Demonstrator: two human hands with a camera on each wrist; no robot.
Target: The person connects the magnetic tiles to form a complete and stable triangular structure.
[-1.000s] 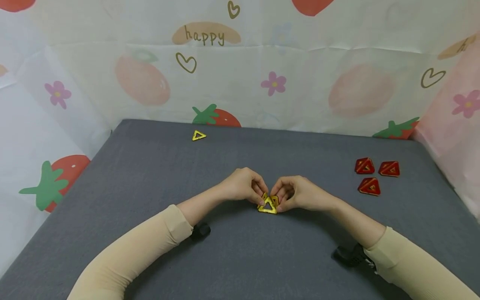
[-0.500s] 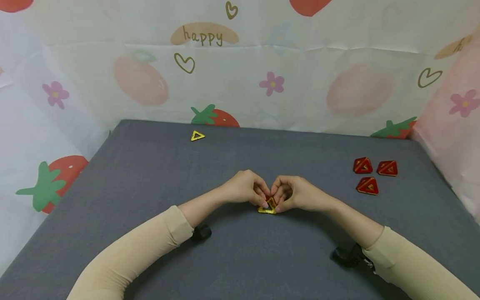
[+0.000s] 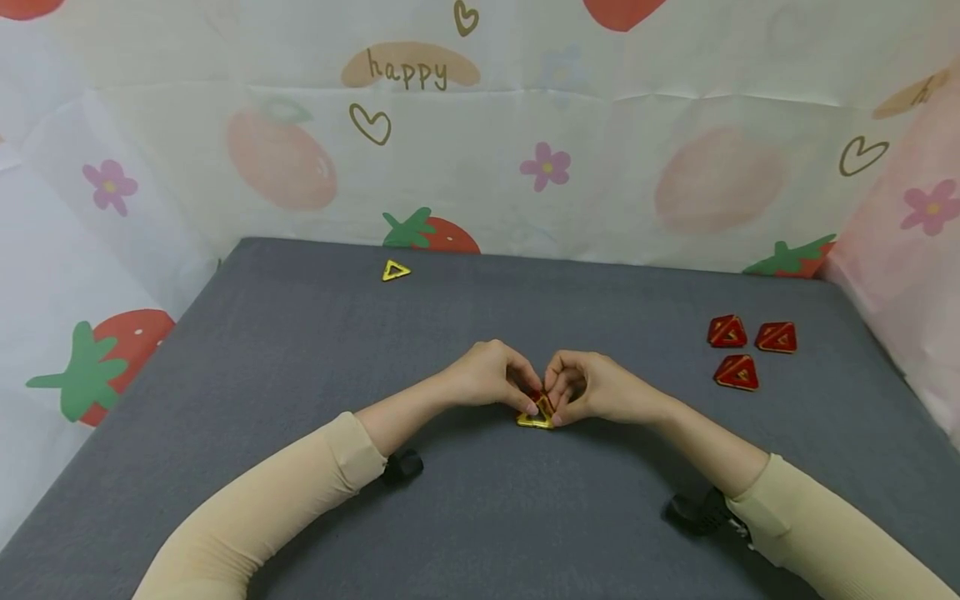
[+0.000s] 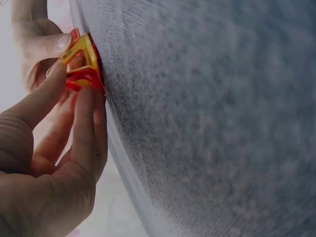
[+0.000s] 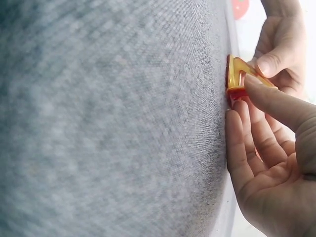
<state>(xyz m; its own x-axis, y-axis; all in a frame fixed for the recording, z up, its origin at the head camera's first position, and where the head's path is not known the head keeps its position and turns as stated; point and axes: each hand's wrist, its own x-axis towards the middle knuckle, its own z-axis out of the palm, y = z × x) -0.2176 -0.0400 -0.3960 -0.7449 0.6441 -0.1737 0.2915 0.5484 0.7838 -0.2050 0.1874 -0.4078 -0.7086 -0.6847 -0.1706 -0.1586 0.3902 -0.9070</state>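
Between both hands at the table's middle stands a small pyramid of triangular magnetic tiles, with a yellow triangle frame (image 3: 535, 423) facing the head camera. My left hand (image 3: 491, 375) pinches it from the left, thumb tip on the yellow frame. From the right, my right hand (image 3: 603, 387) holds it with its thumb at the lower corner and curled fingers behind. In the left wrist view a yellow tile (image 4: 89, 53) leans up and a red tile (image 4: 83, 78) shows beside the fingertips. The right wrist view shows the yellow tile (image 5: 240, 66) above a red edge (image 5: 237, 93). Fingers hide the back.
A single yellow triangle tile (image 3: 395, 271) lies near the table's far edge, left of middle. Farther right are three red triangular pieces: one (image 3: 727, 331), another (image 3: 777, 337) and a nearer one (image 3: 737, 372). A patterned cloth (image 3: 480, 167) hangs behind the grey table (image 3: 480, 517).
A second ago yellow side pieces leaned outward beside the front tile; the hands have since folded them together, and red shows at the top. In the last half second almost nothing moved.
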